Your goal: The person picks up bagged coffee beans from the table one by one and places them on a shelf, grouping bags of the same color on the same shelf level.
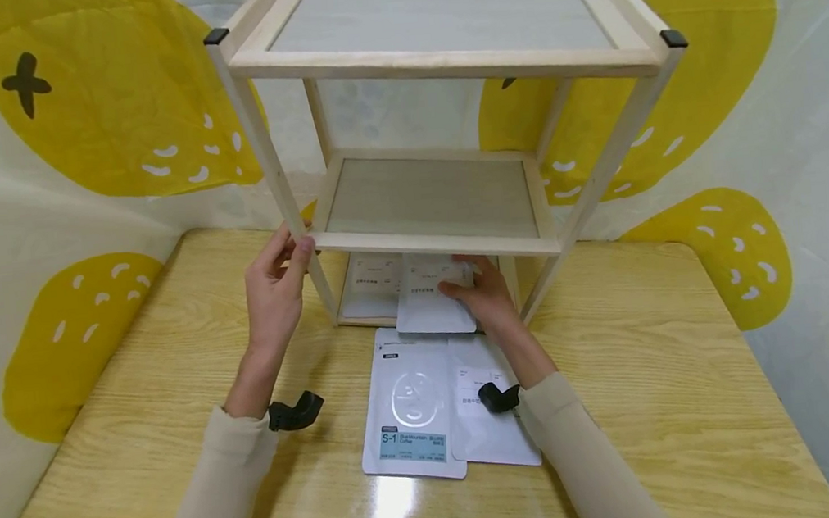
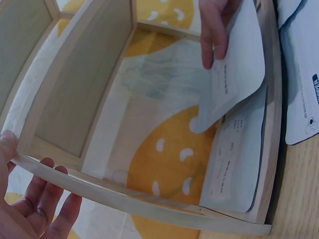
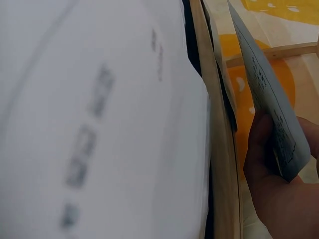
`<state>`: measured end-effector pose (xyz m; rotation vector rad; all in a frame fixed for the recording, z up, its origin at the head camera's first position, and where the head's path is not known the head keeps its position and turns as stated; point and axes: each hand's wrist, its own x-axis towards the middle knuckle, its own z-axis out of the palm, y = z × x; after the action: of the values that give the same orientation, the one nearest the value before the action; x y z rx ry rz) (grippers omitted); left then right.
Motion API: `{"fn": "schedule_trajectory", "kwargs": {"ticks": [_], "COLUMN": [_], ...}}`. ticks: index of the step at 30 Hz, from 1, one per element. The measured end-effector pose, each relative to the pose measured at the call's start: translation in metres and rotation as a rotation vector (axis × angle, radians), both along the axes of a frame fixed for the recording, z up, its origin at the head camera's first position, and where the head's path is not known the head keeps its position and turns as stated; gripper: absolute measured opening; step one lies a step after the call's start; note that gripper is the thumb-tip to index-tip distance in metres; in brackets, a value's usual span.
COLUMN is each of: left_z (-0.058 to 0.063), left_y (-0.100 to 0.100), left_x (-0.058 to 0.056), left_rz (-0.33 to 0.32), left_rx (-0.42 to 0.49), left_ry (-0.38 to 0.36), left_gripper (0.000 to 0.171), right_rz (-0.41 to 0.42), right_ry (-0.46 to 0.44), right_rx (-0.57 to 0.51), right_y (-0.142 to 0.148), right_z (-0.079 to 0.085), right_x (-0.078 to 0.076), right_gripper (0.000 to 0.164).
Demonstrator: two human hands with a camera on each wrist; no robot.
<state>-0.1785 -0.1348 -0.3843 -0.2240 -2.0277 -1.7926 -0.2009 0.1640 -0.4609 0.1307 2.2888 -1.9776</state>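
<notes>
My left hand grips the left front post of the wooden shelf rack, thumb in front and fingers behind, at about middle-shelf height. In my right hand is a white flat pouch, pinched by its right edge and tilted above the bottom shelf, its near end past the front rail. A second white pouch lies flat at the left of the bottom shelf, partly beneath the held one. The right wrist view shows the held pouch nearly edge-on between thumb and fingers.
On the wooden table before the rack lies a white pouch with a blue "Blue Mountain Coffee" label. It overlaps another white pouch, partly under my right forearm. Above the bottom shelf is the middle shelf. A patterned curtain hangs behind.
</notes>
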Motion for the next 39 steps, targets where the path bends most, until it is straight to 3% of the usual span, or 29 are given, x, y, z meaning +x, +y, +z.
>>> {"fn": "schedule_trajectory", "kwargs": {"ticks": [7,25,39], "left_z": [-0.001,-0.001,-0.002], "left_y": [-0.001,0.000,0.000], "left_x": [-0.001,-0.001,-0.003], "left_rz": [0.000,0.000,0.013], "left_rx": [-0.003,0.009,-0.001], "left_ry": [0.004,0.005,-0.015], "left_gripper": [0.032,0.032,0.032], "right_rz": [-0.015,-0.005,-0.018], "right_ry": [-0.013,-0.038,-0.044], "right_rx": [-0.067,-0.113,-0.057], "right_y": [-0.006,-0.017,-0.018], "right_z": [-0.007,-0.008,-0.014], "right_x": [-0.009,-0.019,-0.027], "right_gripper": [0.065,0.067,0.074]}}
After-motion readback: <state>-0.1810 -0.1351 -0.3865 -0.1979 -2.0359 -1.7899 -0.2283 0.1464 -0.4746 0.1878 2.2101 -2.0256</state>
